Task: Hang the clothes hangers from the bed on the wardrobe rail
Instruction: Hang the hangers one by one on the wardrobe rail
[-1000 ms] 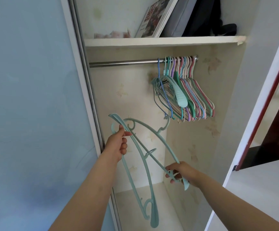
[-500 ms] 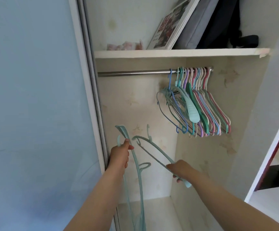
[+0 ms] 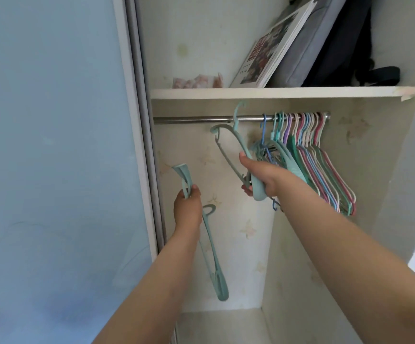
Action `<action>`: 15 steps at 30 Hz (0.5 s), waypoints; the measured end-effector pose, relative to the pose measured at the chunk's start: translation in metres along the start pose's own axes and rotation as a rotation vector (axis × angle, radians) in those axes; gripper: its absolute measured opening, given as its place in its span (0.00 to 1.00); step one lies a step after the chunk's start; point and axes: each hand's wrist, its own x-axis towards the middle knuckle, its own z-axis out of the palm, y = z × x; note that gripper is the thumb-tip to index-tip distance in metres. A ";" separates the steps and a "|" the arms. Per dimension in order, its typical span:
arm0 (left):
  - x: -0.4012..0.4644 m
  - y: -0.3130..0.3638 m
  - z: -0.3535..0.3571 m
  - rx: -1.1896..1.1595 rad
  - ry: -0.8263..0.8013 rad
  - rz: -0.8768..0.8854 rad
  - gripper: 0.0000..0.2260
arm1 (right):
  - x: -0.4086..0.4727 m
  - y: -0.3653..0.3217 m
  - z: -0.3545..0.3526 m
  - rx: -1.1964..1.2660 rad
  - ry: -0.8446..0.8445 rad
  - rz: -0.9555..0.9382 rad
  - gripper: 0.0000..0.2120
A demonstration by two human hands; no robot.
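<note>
Hooking one hanger onto the rail

My right hand [image 3: 261,177] grips a mint hanger [image 3: 238,145] by its end — hook raised at the rail [image 3: 196,119] above; my left hand [image 3: 187,207] holds the spare hanger [image 3: 213,264] low.

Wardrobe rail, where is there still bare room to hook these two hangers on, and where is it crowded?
The rail is bare from the sliding door frame to the teal hanger that the right hand lifts. The right end is crowded with hung hangers. The left hand holds the second hanger low.
</note>
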 end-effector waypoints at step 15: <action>-0.025 0.034 0.010 -0.107 -0.021 0.017 0.13 | 0.009 -0.010 -0.060 0.091 0.010 0.097 0.31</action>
